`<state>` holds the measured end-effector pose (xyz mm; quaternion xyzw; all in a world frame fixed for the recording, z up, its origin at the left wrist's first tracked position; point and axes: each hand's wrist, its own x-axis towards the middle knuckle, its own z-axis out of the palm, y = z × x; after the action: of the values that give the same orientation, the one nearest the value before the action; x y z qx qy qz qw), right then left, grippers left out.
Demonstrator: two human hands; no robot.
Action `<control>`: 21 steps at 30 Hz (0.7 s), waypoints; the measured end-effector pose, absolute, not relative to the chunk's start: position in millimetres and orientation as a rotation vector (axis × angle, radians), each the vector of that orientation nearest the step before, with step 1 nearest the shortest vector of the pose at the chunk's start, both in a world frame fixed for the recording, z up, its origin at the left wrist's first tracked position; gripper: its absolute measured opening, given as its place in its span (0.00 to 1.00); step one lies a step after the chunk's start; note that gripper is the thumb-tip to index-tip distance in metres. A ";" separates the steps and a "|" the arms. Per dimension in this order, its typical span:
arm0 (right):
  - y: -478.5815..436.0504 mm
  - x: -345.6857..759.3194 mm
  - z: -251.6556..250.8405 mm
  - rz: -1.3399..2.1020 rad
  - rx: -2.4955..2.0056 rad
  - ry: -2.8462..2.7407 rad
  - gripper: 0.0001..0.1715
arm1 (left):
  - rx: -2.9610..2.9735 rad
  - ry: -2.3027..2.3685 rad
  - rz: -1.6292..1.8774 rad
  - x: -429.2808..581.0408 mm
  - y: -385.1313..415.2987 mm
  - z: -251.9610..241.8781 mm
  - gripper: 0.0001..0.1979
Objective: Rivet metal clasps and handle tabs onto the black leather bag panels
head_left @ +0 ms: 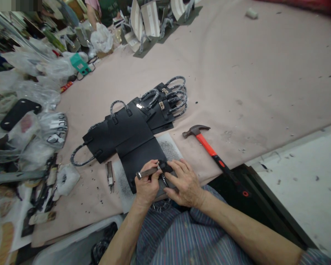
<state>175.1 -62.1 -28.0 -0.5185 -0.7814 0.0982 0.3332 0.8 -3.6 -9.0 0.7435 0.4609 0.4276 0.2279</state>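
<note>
Blue-striped shirt (179, 241) nearest. Left hand (147, 187) pinches silver metal rod (147, 173); right hand (186, 184), grip unclear. Gold-clasped black panels (155, 117) look done; flat black panel (140, 156) seems unfinished.

The far end of the metal rod (147, 172) is kinda swallowed up by the fingers of the left hand (147, 187), and part of the black panel (142, 156) is covered by the right hand (186, 184). The tiny silver bits (164, 180) in between can't really be made out, tbh. Most of the pale pad (169, 144) is hidden under the panel. Up top, a co-worker (92, 15) and some blurry red thing (317, 3) get chopped off.
</note>
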 end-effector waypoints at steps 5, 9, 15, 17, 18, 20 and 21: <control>-63.0 177.6 -30.1 0.253 -1.338 -2.039 0.26 | 1.994 1.267 1.135 -1.4 -1.1 -4.9 0.05; -62.7 177.4 -30.2 0.258 -1.340 -2.039 0.25 | 1.946 1.287 1.136 -1.2 -0.5 -2.2 0.05; -62.9 177.0 -31.2 0.257 -1.352 -2.038 0.25 | 2.010 1.309 1.158 0.2 -3.0 -7.6 0.04; -63.4 176.9 -31.3 0.265 -1.356 -2.044 0.25 | 2.039 1.293 1.183 0.6 -4.6 -9.5 0.05; -63.6 176.9 -31.1 0.270 -1.359 -2.046 0.25 | 2.053 1.282 1.190 0.9 -5.5 -10.0 0.05; -63.8 177.0 -30.5 0.279 -1.364 -2.050 0.25 | 2.068 1.266 1.198 1.5 -7.1 -10.1 0.05; -63.7 177.0 -30.0 0.281 -1.365 -2.051 0.25 | 2.064 1.267 1.202 1.7 -7.6 -9.6 0.04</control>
<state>177.0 -63.7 -30.0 -0.5206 -0.7822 0.1072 0.3249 1.7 -7.6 -9.6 0.7452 0.4574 0.4339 0.2172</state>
